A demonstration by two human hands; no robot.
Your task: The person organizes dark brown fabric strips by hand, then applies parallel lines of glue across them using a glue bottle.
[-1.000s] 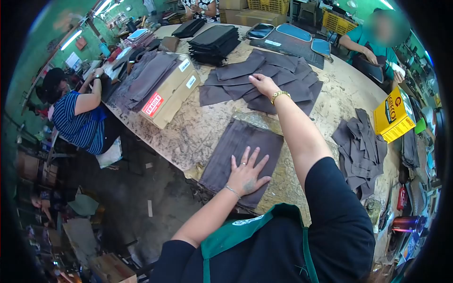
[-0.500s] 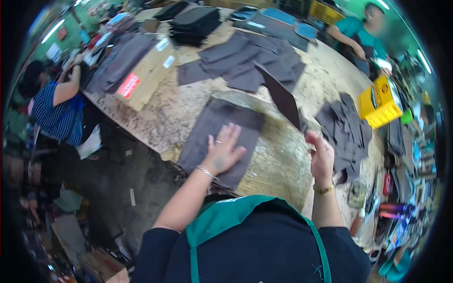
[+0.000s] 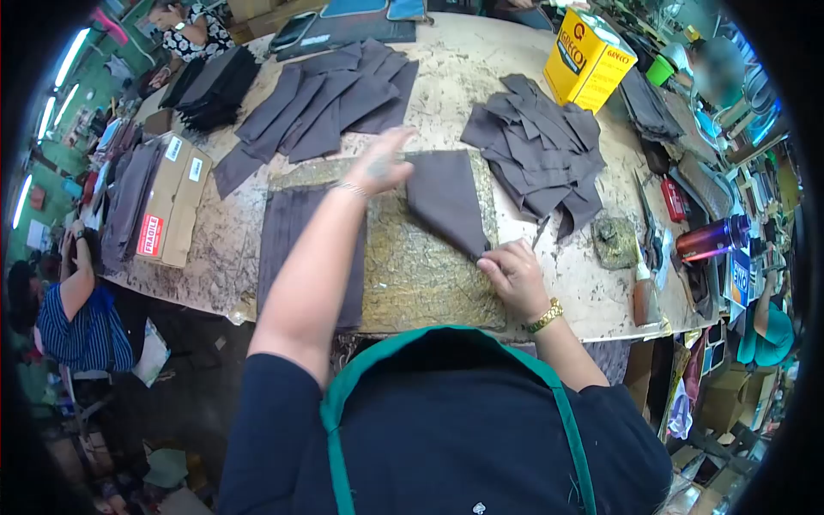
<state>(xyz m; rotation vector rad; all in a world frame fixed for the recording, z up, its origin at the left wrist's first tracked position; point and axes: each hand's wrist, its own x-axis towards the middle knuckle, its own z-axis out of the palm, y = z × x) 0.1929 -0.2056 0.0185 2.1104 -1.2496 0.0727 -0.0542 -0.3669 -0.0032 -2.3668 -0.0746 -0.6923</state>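
A dark brown sheet piece (image 3: 446, 202), of fabric or leather, hangs over a yellowish, glue-crusted board (image 3: 403, 292). My right hand (image 3: 515, 275) pinches its lower right corner. A thin dark tip (image 3: 541, 230) shows just above that hand; I cannot make out what it belongs to. My left hand (image 3: 382, 165) is beside the piece's upper left edge, fingers stretched out, holding nothing. Under my left forearm lie more dark sheets (image 3: 287, 249), laid flat on the board's left part. To the right is a loose heap of dark pieces (image 3: 541, 154).
Fanned dark pieces (image 3: 326, 99) lie at the back, near a black stack (image 3: 215, 86). A cardboard box (image 3: 176, 206) stands left, a yellow can (image 3: 588, 60) back right. At right are a bottle (image 3: 645, 296), a purple-orange flask (image 3: 712, 239) and a red object (image 3: 673, 200). Other people sit around.
My left hand has lifted off the flat sheets and reached forward. The dark piece, raised upright before, is now lower over the board, its corner in my right hand. The view has turned right.
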